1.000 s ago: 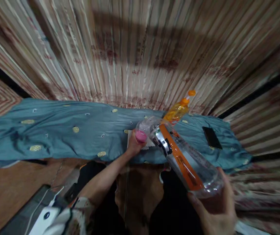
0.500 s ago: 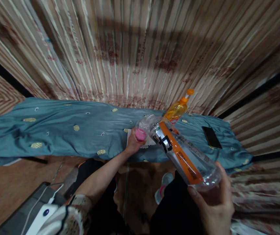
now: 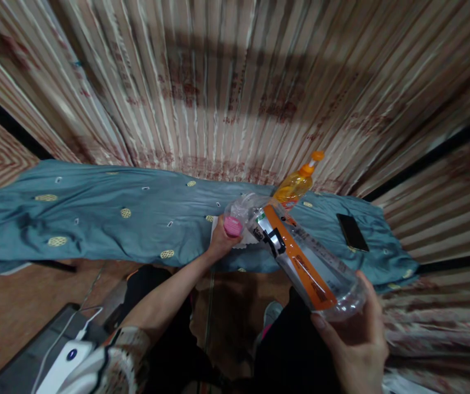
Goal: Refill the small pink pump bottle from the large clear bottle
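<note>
My right hand (image 3: 356, 334) grips the base end of a big clear plastic bottle (image 3: 301, 257) with an orange and silver label. The bottle is tilted, its neck end pointing up and left. In my left hand (image 3: 221, 241), the fingers are closed around a small clear plastic container (image 3: 239, 210) with a pink part; its exact kind is unclear. The bottle's neck end is at the container, and whether they touch is hard to tell. A white sheet (image 3: 249, 239) lies beneath. Just behind stands an orange pump bottle (image 3: 294, 186) of yellow liquid.
A teal patterned cloth (image 3: 95, 213) covers the long narrow table. A dark phone (image 3: 352, 232) lies on its right part. Pleated curtains (image 3: 218, 82) hang behind and at the sides. A white device with a cable (image 3: 66, 364) is at the lower left.
The whole view has shifted slightly. Both hands keep their hold, and the bottle and container stay nearly the same relative to each other.
</note>
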`<state>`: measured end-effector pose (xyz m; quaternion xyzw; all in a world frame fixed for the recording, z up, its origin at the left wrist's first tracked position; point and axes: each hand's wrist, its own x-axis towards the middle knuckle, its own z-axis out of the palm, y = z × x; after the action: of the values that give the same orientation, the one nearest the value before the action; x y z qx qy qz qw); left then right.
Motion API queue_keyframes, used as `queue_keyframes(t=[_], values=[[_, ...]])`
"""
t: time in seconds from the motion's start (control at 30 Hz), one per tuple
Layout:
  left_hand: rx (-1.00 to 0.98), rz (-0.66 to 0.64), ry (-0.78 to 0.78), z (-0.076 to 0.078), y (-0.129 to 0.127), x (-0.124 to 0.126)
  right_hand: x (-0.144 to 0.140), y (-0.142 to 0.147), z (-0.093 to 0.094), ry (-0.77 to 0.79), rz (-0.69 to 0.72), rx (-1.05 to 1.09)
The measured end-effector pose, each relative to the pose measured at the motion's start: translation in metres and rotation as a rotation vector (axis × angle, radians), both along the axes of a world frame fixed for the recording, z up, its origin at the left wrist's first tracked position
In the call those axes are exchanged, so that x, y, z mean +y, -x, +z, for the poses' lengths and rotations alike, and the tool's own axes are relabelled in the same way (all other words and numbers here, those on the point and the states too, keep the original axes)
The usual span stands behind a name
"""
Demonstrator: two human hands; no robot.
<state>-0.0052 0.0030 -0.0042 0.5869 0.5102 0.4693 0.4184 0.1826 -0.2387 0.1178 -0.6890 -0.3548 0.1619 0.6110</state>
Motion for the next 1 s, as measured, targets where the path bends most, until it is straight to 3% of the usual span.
queue_keyframes(t=[0.47,0.77,1.0], values=[[0.029,-0.027,0.008,0.0018,0.0043,0.0004,-0.0015,0.0056,0.0043,-0.015,-0.014,0.004],[0.005,-0.080,-0.072,-0.0024,0.0082,0.0028,-0.0045,0.0064,0.0044,-0.002,-0.005,-0.003],[0.015,-0.086,-0.027,0.0001,0.0077,0.0026,-0.0044,0.0088,0.0046,-0.015,-0.022,0.008]])
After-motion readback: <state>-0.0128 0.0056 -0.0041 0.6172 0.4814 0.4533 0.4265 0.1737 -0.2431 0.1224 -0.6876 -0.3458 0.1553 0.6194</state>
